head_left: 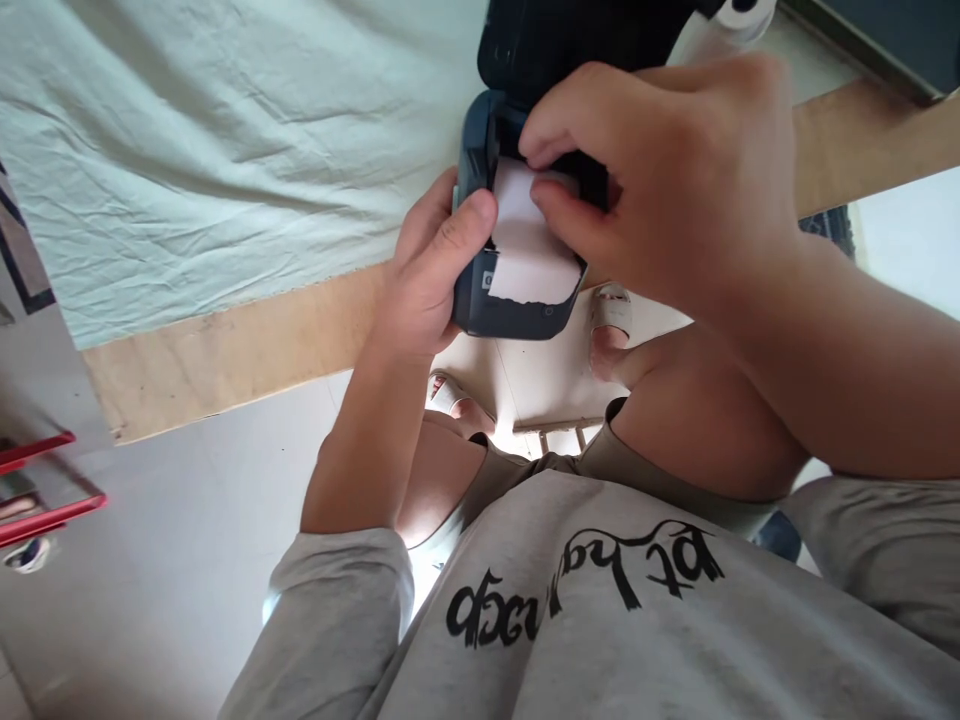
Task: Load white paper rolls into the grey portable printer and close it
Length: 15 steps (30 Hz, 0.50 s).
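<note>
1. Your left hand (pixel 431 275) grips the left side of a small dark blue label printer (pixel 517 300). The fingers wrap behind the housing and the thumb lies pressed across its front edge, touching the left margin of the paper.
2. The printer is held in the air just beyond the edge of the worktop (pixel 225 350), above your knees. Its black lid (pixel 570 40) stands open, tilted away from you.
3. Your right hand (pixel 675 190) comes over the printer from the right. Thumb and forefinger are drawn together, pinching the upper part of the white paper strip (pixel 532 250) where it leaves the paper bay.
4. The paper strip lies flat across the front of the printer; its free end reaches almost to the housing's lower edge.
5. The worktop is a bare wooden board, mostly covered by a pale green cloth (pixel 225 150) with creases.
6. A white roll (pixel 739 15) lies at the top of the view, just beyond the open lid.
7. A red frame (pixel 45 480) stands at the left edge of the view, well apart from both hands.
8. Your grey sleeves and grey printed shirt (pixel 600 600) fill the lower part of the view.
</note>
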Available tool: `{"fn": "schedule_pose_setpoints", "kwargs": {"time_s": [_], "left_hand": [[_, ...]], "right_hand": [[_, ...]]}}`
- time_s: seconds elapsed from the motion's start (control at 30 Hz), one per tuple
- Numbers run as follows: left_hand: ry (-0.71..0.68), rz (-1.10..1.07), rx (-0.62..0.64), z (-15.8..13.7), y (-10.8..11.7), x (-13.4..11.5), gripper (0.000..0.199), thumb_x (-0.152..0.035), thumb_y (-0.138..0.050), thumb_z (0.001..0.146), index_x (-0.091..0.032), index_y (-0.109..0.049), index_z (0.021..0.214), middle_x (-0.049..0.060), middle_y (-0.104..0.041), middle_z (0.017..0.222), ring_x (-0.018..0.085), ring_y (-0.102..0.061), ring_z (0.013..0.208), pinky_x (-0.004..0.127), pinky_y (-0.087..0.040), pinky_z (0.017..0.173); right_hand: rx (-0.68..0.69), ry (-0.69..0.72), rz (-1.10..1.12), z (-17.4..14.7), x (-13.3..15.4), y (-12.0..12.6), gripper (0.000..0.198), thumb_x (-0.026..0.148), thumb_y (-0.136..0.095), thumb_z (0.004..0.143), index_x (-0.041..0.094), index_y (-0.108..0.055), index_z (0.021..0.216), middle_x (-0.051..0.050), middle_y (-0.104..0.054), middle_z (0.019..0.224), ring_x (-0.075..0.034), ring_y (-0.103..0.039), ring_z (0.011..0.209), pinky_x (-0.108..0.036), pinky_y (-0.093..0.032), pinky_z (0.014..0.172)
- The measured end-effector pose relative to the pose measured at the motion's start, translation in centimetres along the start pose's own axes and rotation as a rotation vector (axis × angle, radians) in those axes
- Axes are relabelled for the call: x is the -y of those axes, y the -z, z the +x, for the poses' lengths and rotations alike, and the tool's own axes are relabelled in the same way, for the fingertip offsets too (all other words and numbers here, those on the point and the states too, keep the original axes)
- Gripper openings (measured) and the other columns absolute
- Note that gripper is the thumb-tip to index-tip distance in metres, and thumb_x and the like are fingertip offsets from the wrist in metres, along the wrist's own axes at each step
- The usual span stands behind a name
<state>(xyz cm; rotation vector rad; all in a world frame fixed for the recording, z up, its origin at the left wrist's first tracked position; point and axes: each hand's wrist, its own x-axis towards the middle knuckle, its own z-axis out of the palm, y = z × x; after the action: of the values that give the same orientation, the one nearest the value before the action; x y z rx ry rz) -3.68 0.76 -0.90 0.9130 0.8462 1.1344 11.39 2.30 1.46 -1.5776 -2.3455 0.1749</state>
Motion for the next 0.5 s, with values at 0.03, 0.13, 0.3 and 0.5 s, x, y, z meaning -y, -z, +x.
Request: {"fn": "schedule_pose_setpoints", "kwargs": {"time_s": [0.03,0.13,0.3,0.5], "left_hand": [[-0.008,0.005,0.005,0.0,0.0,-0.1,0.014,-0.026,-0.037,0.071,-0.020,-0.049,0.073,0.001,-0.046,0.065,0.010,-0.047,0.068,0.020,-0.026,0.049],[0.001,0.035,0.052,-0.2,0.0,-0.7,0.013,-0.022,-0.037,0.072,-0.018,-0.049,0.070,0.001,-0.041,0.058,0.007,-0.040,0.057,0.020,-0.026,0.050],[0.049,0.063,0.095,-0.4,0.0,-1.3,0.012,-0.019,-0.039,0.071,-0.015,-0.048,0.065,0.001,-0.037,0.055,0.004,-0.034,0.053,0.020,-0.023,0.048],[-0.016,0.024,0.013,0.1,0.2,0.1,0.013,-0.027,-0.039,0.070,-0.017,-0.049,0.072,0.001,-0.043,0.060,0.005,-0.038,0.055,0.019,-0.028,0.049]], "right_hand": [[0.039,-0.023,-0.044,-0.1,0.2,0.0,0.034,0.047,-0.035,0.068,0.036,-0.040,0.100,0.009,-0.048,0.086,0.002,-0.038,0.071,-0.011,-0.014,0.063],[0.113,-0.075,-0.137,-0.2,0.8,0.2,0.045,0.057,-0.035,0.064,0.036,-0.038,0.103,0.004,-0.048,0.082,0.000,-0.035,0.067,-0.010,-0.013,0.064],[0.174,-0.100,-0.154,-0.4,1.3,0.4,0.042,0.051,-0.034,0.066,0.035,-0.036,0.104,0.006,-0.047,0.085,-0.002,-0.041,0.073,-0.015,-0.029,0.068],[0.091,-0.040,0.240,-1.3,0.2,2.3,0.036,0.035,-0.048,0.062,0.031,-0.045,0.098,0.010,-0.047,0.084,0.009,-0.038,0.070,-0.011,-0.036,0.080]]}}
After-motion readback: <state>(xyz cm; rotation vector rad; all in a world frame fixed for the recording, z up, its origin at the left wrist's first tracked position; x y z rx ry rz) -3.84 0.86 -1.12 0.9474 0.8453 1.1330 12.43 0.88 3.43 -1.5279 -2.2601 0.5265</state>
